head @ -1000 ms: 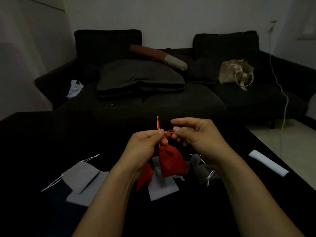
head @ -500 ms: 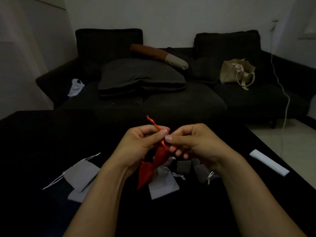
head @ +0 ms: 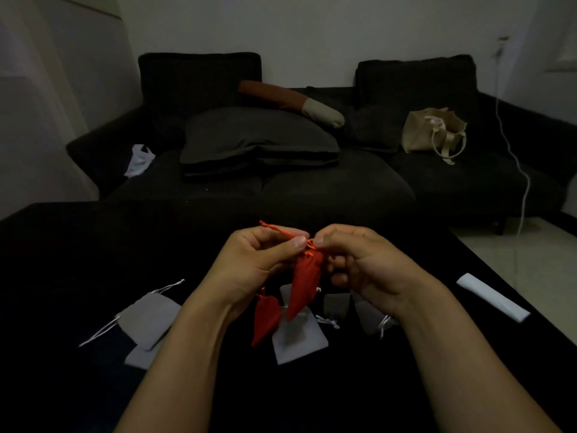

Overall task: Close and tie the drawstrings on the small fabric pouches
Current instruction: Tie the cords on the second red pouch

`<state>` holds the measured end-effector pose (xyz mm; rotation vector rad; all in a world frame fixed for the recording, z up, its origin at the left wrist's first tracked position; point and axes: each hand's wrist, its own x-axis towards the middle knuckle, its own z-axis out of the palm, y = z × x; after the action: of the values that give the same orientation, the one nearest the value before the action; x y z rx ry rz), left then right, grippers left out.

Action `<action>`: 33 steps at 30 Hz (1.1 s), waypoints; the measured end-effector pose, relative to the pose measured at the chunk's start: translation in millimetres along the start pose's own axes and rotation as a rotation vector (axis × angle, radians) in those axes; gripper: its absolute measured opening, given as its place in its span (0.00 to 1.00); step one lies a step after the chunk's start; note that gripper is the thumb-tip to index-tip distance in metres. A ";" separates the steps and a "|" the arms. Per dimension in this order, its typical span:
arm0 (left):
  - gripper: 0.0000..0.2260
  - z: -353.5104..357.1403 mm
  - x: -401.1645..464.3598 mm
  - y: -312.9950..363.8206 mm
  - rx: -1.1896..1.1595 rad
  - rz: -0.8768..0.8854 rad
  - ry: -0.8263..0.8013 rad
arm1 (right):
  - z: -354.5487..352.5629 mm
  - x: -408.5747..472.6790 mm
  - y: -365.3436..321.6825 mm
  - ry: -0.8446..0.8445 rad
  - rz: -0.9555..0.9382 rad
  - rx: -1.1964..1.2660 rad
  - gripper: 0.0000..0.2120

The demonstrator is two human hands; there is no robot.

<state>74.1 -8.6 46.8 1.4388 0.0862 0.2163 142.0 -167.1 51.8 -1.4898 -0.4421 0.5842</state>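
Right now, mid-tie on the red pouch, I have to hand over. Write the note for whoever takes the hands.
Left hand: pinches the orange drawstring at the pouch's neck.
Right hand: pinches the same drawstring from the other side.
Red pouch: hangs in the air between both hands, mouth gathered; knot not visibly finished.
Second red pouch: lies on the black table, whether tied unclear.
Grey pouches: on the table, cords loose.
Left to do: finish this knot, then the grey ones.

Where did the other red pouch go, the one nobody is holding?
In the head view the second red pouch lies on the black table, just below the left hand, beside a white pouch.
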 end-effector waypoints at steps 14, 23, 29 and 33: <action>0.08 4.9 4.6 -18.2 0.713 0.661 0.432 | 7.6 5.8 6.1 0.092 -0.149 -0.132 0.06; 0.07 5.5 3.9 -16.9 0.611 0.675 0.380 | 6.6 7.6 9.8 0.037 -0.098 0.031 0.06; 0.08 0.8 6.3 -17.3 0.610 0.666 0.367 | 7.3 8.9 7.7 0.105 -0.126 -0.047 0.05; 0.07 1.0 8.6 -19.1 0.648 0.652 0.323 | 13.1 14.2 7.9 0.149 -0.079 -0.062 0.12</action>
<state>84.5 -10.1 28.7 2.0330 -0.0616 1.0313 144.4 -148.2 43.4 -1.5560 -0.4034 0.3970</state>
